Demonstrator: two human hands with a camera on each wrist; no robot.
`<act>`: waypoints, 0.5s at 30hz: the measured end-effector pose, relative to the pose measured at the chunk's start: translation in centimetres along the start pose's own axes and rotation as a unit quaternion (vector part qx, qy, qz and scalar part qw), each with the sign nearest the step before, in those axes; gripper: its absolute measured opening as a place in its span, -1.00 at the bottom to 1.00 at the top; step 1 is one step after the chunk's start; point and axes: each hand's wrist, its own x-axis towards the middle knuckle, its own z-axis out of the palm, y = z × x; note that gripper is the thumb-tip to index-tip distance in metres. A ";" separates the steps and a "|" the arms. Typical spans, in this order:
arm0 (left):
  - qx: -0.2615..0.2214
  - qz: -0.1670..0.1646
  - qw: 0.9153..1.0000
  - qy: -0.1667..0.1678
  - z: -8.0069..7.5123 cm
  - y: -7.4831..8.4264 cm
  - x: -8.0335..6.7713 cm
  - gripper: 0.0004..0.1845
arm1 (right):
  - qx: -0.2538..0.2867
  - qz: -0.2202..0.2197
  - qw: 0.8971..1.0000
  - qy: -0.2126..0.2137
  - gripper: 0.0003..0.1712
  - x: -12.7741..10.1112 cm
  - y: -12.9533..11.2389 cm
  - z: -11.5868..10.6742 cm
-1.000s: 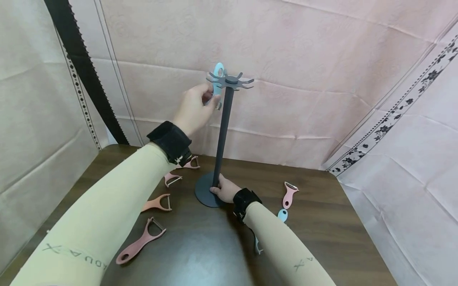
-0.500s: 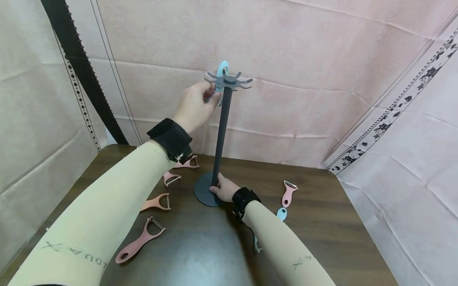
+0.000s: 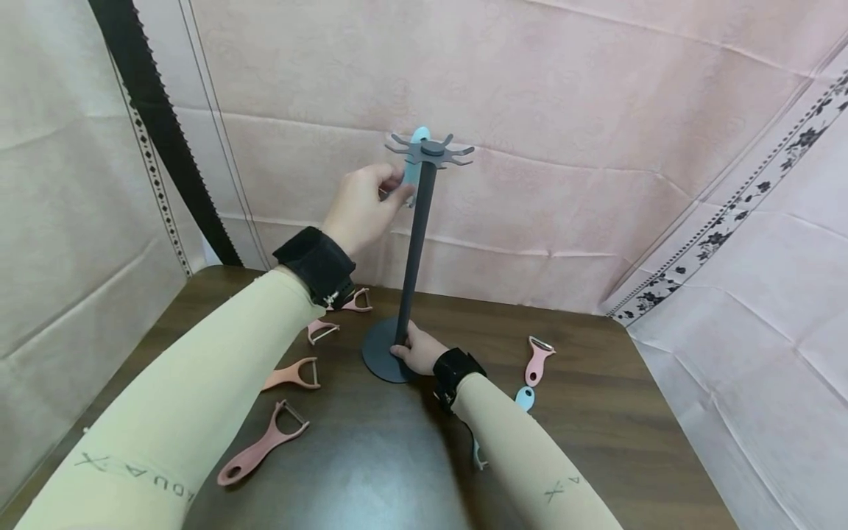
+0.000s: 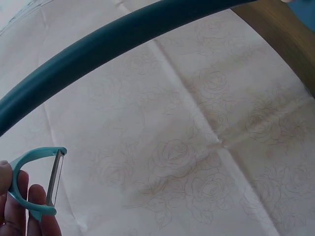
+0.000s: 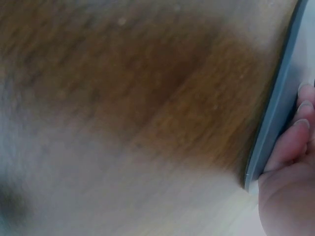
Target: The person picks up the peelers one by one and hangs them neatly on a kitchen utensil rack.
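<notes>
1. The patterned cloth [image 3: 563, 184] is rising behind everything, meeting the far edge of the wooden table [image 3: 616, 427].
2. The dark stand [image 3: 414, 246] is standing on that table, its round base sitting nearer the back edge than the front, with wood showing on both sides for shifting it.
3. Up top, the left hand [image 3: 364, 202] is pinching the raised blue peeler [image 3: 412, 173] between thumb and fingers, just left of the pole.
4. Down low, the right hand [image 3: 420, 351] is gripping the stand at its foot, fingers lying over the disc's edge.
5. That raised peeler is pointing its handle up behind the prongs; whether it is hooking on, I cannot tell. In the left wrist view, its blade is facing open space before the cloth, well apart from the pole.
6. Left side: a front pink peeler [image 3: 248, 461], an orange peeler [image 3: 285, 375] and two farther pink peelers [image 3: 321, 326] are lying around the sleeve.
7. Right side: another pink peeler [image 3: 535, 368] is lying inside the right edge, just beside a second blue peeler [image 3: 525, 398], which the forearm is partly covering.
</notes>
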 end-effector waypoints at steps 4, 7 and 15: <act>0.000 0.008 1.000 -0.001 0.1 0.2 0.1 -0.81 | 0.008 -0.004 1.000 0.001 -0.55 -0.2 -0.1 -0.2; 0.002 0.007 1.000 -0.003 -0.1 0.4 -0.1 -0.83 | 0.019 -0.008 1.000 -0.002 -0.58 -0.2 -0.2 -0.2; 0.002 0.007 1.000 -0.007 -0.5 0.5 -0.4 -0.82 | 0.021 -0.003 1.000 -0.003 -0.52 0.0 0.0 -0.1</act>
